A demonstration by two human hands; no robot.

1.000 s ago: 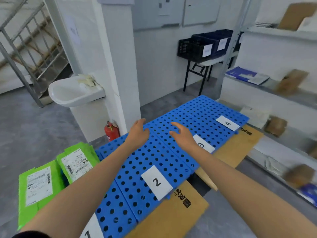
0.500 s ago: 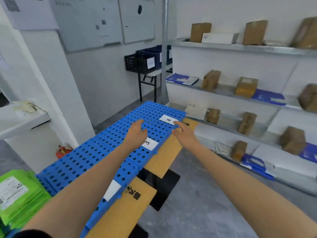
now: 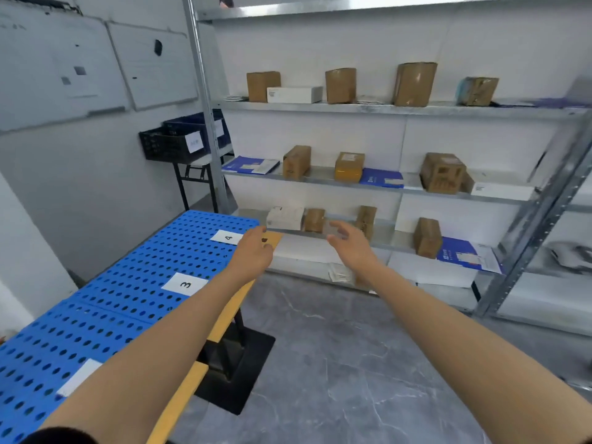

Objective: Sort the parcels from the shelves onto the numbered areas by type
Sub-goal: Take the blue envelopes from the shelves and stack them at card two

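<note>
Centrally, in the head view, the left hand (image 3: 253,253) and the right hand (image 3: 354,249) are shown held out in the air, apart from each other, with nothing gripped by either. The left fingers (image 3: 260,234) are seen relaxed and lightly bent above the far corner of the desk (image 3: 184,394). The right fingers (image 3: 340,228) are spread and loose, somewhat blurred, in front of the lower shelf (image 3: 389,233).

The desk is covered by blue perforated panels (image 3: 128,302), on which the paper labels "3" (image 3: 185,284) and "4" (image 3: 228,237) are laid.

The parcels are found on the metal shelving:
- **Upper shelf (image 3: 368,108):** brown boxes (image 3: 262,85) and a white box (image 3: 294,94).
- **Middle shelf (image 3: 320,177):** blue mailers (image 3: 250,165) among further brown boxes.
- **Lower shelf:** a white parcel (image 3: 285,217), more brown boxes and another blue mailer.

Black crates (image 3: 169,144) are seen on a small table by the wall, below two whiteboards (image 3: 96,65).
</note>
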